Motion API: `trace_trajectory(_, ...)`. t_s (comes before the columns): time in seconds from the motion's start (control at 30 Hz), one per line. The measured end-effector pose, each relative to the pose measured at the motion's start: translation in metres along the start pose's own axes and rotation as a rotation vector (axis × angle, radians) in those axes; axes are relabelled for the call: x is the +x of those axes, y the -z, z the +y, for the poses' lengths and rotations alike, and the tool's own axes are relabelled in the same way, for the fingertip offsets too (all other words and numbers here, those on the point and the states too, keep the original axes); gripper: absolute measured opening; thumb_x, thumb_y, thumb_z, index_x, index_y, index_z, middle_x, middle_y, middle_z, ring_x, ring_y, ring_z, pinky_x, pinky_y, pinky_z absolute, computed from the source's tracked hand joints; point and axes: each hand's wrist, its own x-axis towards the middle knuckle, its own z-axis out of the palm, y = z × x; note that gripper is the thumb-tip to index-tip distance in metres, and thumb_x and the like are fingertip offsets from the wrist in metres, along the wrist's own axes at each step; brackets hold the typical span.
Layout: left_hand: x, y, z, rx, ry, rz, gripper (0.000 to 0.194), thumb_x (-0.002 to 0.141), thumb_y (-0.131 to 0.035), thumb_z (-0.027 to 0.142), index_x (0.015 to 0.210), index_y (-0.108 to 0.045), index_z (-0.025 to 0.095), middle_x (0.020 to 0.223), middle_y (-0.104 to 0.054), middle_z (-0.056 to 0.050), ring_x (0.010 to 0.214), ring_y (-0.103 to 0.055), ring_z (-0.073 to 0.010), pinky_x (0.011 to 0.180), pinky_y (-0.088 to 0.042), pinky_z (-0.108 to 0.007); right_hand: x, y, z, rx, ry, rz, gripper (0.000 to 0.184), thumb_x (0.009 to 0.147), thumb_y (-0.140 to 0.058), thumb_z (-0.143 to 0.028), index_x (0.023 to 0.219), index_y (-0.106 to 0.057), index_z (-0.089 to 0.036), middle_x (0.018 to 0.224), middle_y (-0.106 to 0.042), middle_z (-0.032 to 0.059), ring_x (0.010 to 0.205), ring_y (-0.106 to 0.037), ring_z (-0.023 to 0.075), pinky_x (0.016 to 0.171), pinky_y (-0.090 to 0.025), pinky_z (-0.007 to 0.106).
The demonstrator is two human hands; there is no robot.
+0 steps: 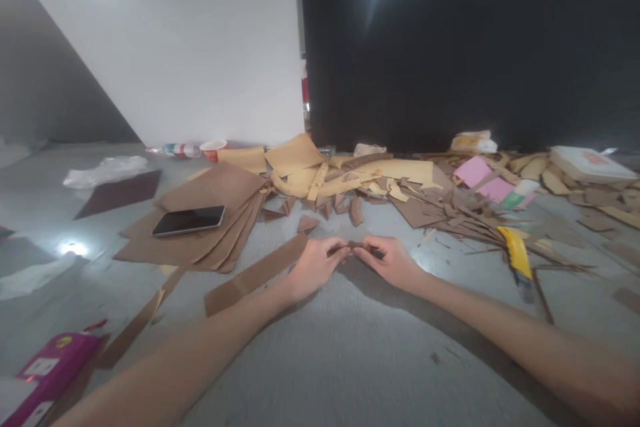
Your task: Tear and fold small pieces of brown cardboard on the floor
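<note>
My left hand point(315, 265) and my right hand point(393, 260) meet at the middle of the grey floor. Together they pinch a small brown cardboard piece point(356, 246) between thumbs and fingertips. A long brown cardboard strip point(250, 277) lies just left of my left hand. A yellow utility knife point(517, 259) rests on the floor to the right of my right hand, apart from it.
A stack of brown cardboard sheets point(200, 240) with a dark phone point(189, 221) on top lies at left. Cardboard scraps point(390, 187), pink paper point(483, 177) and a white box point(585, 161) line the dark wall. A magenta box point(47, 370) sits near left.
</note>
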Motion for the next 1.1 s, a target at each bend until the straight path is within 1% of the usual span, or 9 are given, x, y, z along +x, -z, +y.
trace_trajectory(0.13, -0.0006, -0.0009, 0.0030, 0.006, -0.030, 0.039, 0.026, 0.099, -0.061, 0.042, 0.093, -0.075, 0.019, 0.087, -0.077, -0.003, 0.081, -0.069, -0.0192, 0.076, -0.049, -0.028, 0.0003, 0.0009, -0.0016, -0.005, -0.005, 0.022, 0.045, 0.103, -0.054, -0.052, 0.071, -0.054, -0.021, 0.064, -0.053, -0.0022, 0.063, -0.048, 0.0139, 0.058, -0.037, 0.026)
trace_trajectory(0.2, -0.0011, -0.0013, 0.0034, 0.027, -0.053, 0.053, 0.025, 0.097, -0.065, 0.043, 0.095, -0.075, 0.020, 0.088, -0.077, -0.003, 0.082, -0.069, -0.0192, 0.076, -0.050, -0.028, 0.0003, 0.0015, -0.0027, 0.004, -0.013, 0.034, 0.046, 0.103, -0.054, -0.052, 0.069, -0.052, -0.021, 0.063, -0.051, -0.0025, 0.062, -0.047, 0.0139, 0.057, -0.036, 0.026)
trace_trajectory(0.27, -0.0016, -0.0015, 0.0031, 0.052, -0.060, 0.065, 0.025, 0.097, -0.067, 0.043, 0.092, -0.075, 0.020, 0.084, -0.076, -0.002, 0.079, -0.068, -0.0183, 0.073, -0.049, -0.027, 0.0001, 0.0021, -0.0041, 0.014, -0.015, 0.029, 0.047, 0.103, -0.054, -0.052, 0.067, -0.051, -0.021, 0.062, -0.050, -0.0024, 0.061, -0.046, 0.0140, 0.056, -0.035, 0.026)
trace_trajectory(0.33, -0.0018, -0.0015, 0.0022, 0.071, -0.055, 0.083, 0.024, 0.097, -0.067, 0.040, 0.088, -0.076, 0.020, 0.080, -0.075, -0.002, 0.075, -0.067, -0.0177, 0.071, -0.047, -0.027, -0.0001, 0.0029, -0.0056, 0.035, -0.011, 0.003, 0.047, 0.104, -0.051, -0.051, 0.068, -0.053, -0.021, 0.062, -0.051, -0.0018, 0.061, -0.048, 0.0146, 0.057, -0.036, 0.027)
trace_trajectory(0.43, -0.0021, -0.0013, 0.0009, 0.095, -0.065, 0.093, 0.024, 0.098, -0.065, 0.038, 0.088, -0.077, 0.020, 0.080, -0.076, -0.002, 0.074, -0.067, -0.0178, 0.071, -0.047, -0.028, -0.0006, 0.0042, -0.0076, 0.077, -0.017, -0.023, 0.047, 0.105, -0.049, -0.050, 0.069, -0.056, -0.021, 0.064, -0.054, -0.0008, 0.063, -0.050, 0.0154, 0.059, -0.037, 0.028)
trace_trajectory(0.63, -0.0042, -0.0007, 0.0020, 0.153, -0.119, 0.089, 0.032, 0.101, -0.060, 0.041, 0.084, -0.079, 0.021, 0.078, -0.074, -0.003, 0.073, -0.066, -0.0189, 0.071, -0.049, -0.028, -0.0009, 0.0049, -0.0084, 0.099, -0.031, -0.035, 0.047, 0.104, -0.049, -0.052, 0.069, -0.057, -0.022, 0.064, -0.053, -0.0004, 0.063, -0.049, 0.0163, 0.059, -0.035, 0.029)
trace_trajectory(0.8, -0.0053, -0.0006, 0.0026, 0.157, -0.131, 0.079, 0.036, 0.102, -0.057, 0.044, 0.084, -0.079, 0.021, 0.077, -0.074, -0.003, 0.075, -0.066, -0.0198, 0.071, -0.049, -0.028, -0.0008, 0.0053, -0.0090, 0.112, -0.041, -0.039, 0.046, 0.104, -0.050, -0.051, 0.069, -0.057, -0.021, 0.064, -0.055, -0.0003, 0.063, -0.051, 0.0161, 0.060, -0.035, 0.028)
trace_trajectory(0.97, -0.0041, -0.0008, 0.0013, 0.159, -0.117, 0.063, 0.034, 0.102, -0.057, 0.038, 0.083, -0.078, 0.019, 0.077, -0.074, -0.002, 0.072, -0.065, -0.0168, 0.070, -0.047, -0.026, -0.0010, 0.0051, -0.0078, 0.097, -0.037, -0.043, 0.046, 0.104, -0.049, -0.050, 0.069, -0.056, -0.021, 0.063, -0.052, -0.0010, 0.061, -0.048, 0.0151, 0.058, -0.033, 0.028)
trace_trajectory(1.1, -0.0025, -0.0017, -0.0041, 0.074, -0.036, 0.061, 0.035, 0.099, -0.061, 0.040, 0.081, -0.078, 0.016, 0.072, -0.072, -0.001, 0.068, -0.062, -0.0150, 0.065, -0.044, -0.024, -0.0008, 0.0046, -0.0064, 0.066, -0.013, -0.030, 0.046, 0.105, -0.049, -0.048, 0.069, -0.057, -0.020, 0.063, -0.051, -0.0014, 0.062, -0.047, 0.0147, 0.059, -0.033, 0.028)
